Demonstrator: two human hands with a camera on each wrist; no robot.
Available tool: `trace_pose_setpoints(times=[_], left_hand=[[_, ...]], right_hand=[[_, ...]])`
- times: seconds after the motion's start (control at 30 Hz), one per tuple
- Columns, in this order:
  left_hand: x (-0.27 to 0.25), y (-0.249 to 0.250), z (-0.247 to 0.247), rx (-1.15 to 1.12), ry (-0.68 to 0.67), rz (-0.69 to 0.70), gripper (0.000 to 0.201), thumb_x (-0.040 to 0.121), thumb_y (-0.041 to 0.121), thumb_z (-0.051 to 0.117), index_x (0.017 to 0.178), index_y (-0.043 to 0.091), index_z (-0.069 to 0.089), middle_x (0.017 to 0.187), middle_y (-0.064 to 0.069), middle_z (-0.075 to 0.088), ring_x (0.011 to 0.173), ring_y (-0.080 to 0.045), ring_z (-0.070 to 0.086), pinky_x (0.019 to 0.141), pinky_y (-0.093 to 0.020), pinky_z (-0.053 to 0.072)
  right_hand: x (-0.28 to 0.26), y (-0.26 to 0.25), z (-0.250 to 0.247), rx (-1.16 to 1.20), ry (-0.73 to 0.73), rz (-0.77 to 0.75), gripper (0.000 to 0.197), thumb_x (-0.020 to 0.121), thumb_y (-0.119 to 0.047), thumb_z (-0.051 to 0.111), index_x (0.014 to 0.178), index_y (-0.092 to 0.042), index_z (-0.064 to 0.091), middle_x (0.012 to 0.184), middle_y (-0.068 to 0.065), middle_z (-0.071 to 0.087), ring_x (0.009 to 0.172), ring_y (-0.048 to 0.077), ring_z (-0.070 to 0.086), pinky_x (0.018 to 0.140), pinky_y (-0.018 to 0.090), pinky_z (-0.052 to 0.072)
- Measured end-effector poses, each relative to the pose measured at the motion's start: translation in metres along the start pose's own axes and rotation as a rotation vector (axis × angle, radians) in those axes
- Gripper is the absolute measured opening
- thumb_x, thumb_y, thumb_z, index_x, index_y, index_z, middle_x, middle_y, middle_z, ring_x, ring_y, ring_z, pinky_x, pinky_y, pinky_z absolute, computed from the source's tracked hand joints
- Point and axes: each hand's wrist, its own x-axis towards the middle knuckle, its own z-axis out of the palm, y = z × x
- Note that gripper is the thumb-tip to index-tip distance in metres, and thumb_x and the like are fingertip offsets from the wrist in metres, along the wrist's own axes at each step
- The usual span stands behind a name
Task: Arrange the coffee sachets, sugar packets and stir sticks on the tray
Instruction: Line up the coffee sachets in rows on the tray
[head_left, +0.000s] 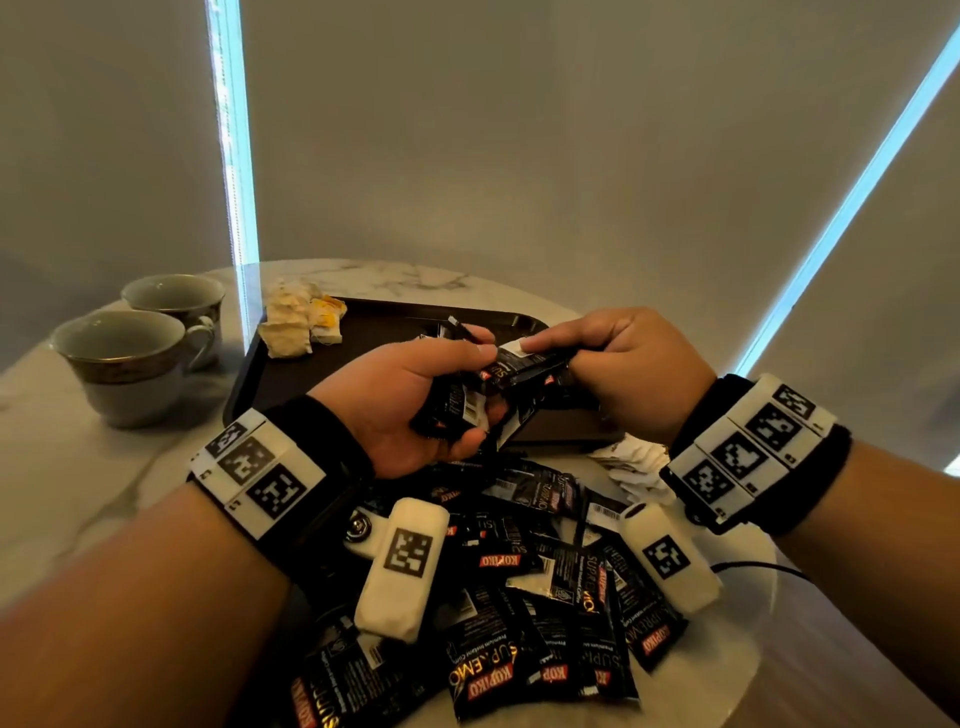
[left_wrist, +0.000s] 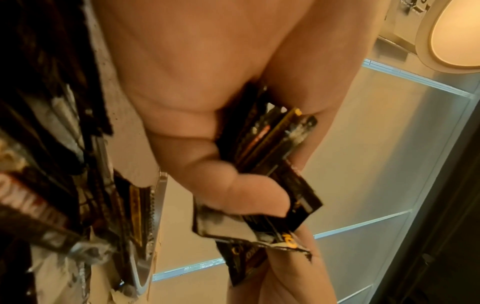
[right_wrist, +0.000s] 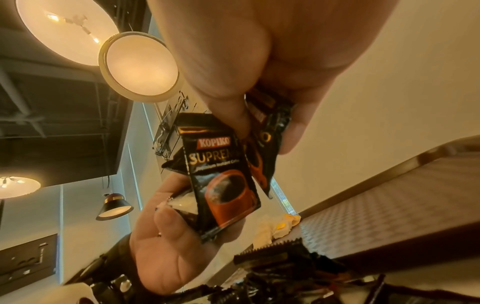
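Note:
Both hands are raised over the near edge of the dark brown tray (head_left: 384, 322). My left hand (head_left: 410, 400) grips a small stack of black coffee sachets (head_left: 457, 405), seen edge-on as the sachet stack (left_wrist: 270, 144) in the left wrist view. My right hand (head_left: 613, 364) pinches more black sachets (head_left: 524, 366) against that stack; the right wrist view shows a Kopiko sachet (right_wrist: 223, 185) hanging from its fingers. A heap of loose coffee sachets (head_left: 519, 597) lies on the table below my wrists. White packets (head_left: 631, 462) lie under the right wrist.
Two empty teacups (head_left: 130, 358) stand at the left on the round marble table (head_left: 78, 493). Pale yellowish bags (head_left: 298, 322) sit in the tray's far left corner. The table's edge (head_left: 748, 649) curves close on the right.

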Motion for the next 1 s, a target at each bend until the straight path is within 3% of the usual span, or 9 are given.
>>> trace_pose_setpoints(times=[0.13,0.3,0.43,0.57,0.67,0.73,0.83,0.9,1.0], left_hand=[[-0.001,0.0,0.001,-0.078,0.015,0.052,0.034,0.088,0.005,0.058,0.116,0.025,0.06,0.118,-0.016,0.064,0.067,-0.022,0.068,0.044,-0.027,0.05],[-0.002,-0.001,0.005,-0.137,0.02,0.075,0.027,0.097,0.003,0.048,0.11,0.024,0.059,0.116,-0.017,0.065,0.067,-0.027,0.072,0.046,-0.028,0.055],[0.002,-0.006,0.009,-0.186,0.043,0.097,0.027,0.098,0.002,0.047,0.112,0.023,0.057,0.112,-0.015,0.064,0.07,-0.026,0.073,0.05,-0.033,0.058],[0.003,-0.008,0.011,-0.224,0.053,0.115,0.03,0.098,0.002,0.046,0.117,0.022,0.057,0.117,-0.016,0.067,0.079,-0.03,0.076,0.056,-0.038,0.061],[0.003,-0.008,0.013,-0.258,0.072,0.131,0.031,0.098,0.001,0.045,0.116,0.023,0.057,0.124,-0.019,0.063,0.079,-0.034,0.076,0.057,-0.04,0.062],[0.003,-0.007,0.014,-0.287,0.099,0.16,0.029,0.098,0.002,0.045,0.115,0.023,0.056,0.124,-0.019,0.062,0.074,-0.033,0.076,0.056,-0.039,0.061],[0.002,-0.005,0.014,-0.319,0.114,0.202,0.026,0.099,0.003,0.043,0.112,0.021,0.056,0.117,-0.02,0.063,0.069,-0.032,0.075,0.054,-0.036,0.061],[0.002,-0.004,0.014,-0.325,0.134,0.219,0.025,0.1,0.004,0.042,0.111,0.021,0.056,0.116,-0.021,0.064,0.072,-0.032,0.075,0.054,-0.036,0.061],[0.003,-0.001,0.013,-0.368,0.176,0.25,0.022,0.101,0.007,0.041,0.113,0.02,0.054,0.116,-0.024,0.064,0.076,-0.031,0.075,0.051,-0.035,0.059]], right_hand=[[0.001,0.0,0.006,0.024,-0.007,-0.01,0.056,0.085,0.009,0.052,0.084,-0.041,0.077,0.092,-0.01,0.077,0.085,0.012,0.072,0.075,0.021,0.058],[-0.001,0.003,0.01,0.117,0.015,-0.01,0.059,0.086,0.01,0.055,0.085,-0.043,0.079,0.093,-0.008,0.078,0.087,0.011,0.073,0.077,0.024,0.058],[0.0,0.006,0.017,0.169,0.04,0.006,0.051,0.085,0.008,0.057,0.096,-0.037,0.079,0.099,-0.001,0.077,0.092,0.024,0.073,0.083,0.044,0.06],[0.004,0.009,0.023,0.355,0.064,0.03,0.045,0.08,0.005,0.067,0.113,-0.025,0.067,0.098,0.009,0.076,0.083,0.032,0.072,0.073,0.048,0.059],[0.004,0.01,0.027,0.285,0.109,-0.046,0.036,0.072,-0.003,0.067,0.095,-0.027,0.055,0.093,0.017,0.067,0.076,0.036,0.063,0.064,0.059,0.055],[0.002,0.007,0.029,0.252,0.093,-0.073,0.031,0.069,-0.001,0.061,0.08,-0.03,0.06,0.098,0.022,0.064,0.084,0.039,0.063,0.07,0.066,0.052],[0.002,0.0,0.031,0.153,0.093,-0.061,0.032,0.058,-0.005,0.051,0.055,-0.032,0.068,0.107,-0.004,0.064,0.115,0.014,0.059,0.098,0.051,0.049],[0.005,0.0,0.029,0.134,0.109,-0.039,0.033,0.06,-0.002,0.051,0.051,-0.029,0.068,0.109,-0.01,0.064,0.113,0.005,0.058,0.101,0.044,0.05],[0.01,0.007,0.021,0.187,0.175,0.015,0.042,0.072,0.012,0.05,0.055,-0.022,0.068,0.107,0.0,0.068,0.106,0.013,0.064,0.095,0.042,0.056]])
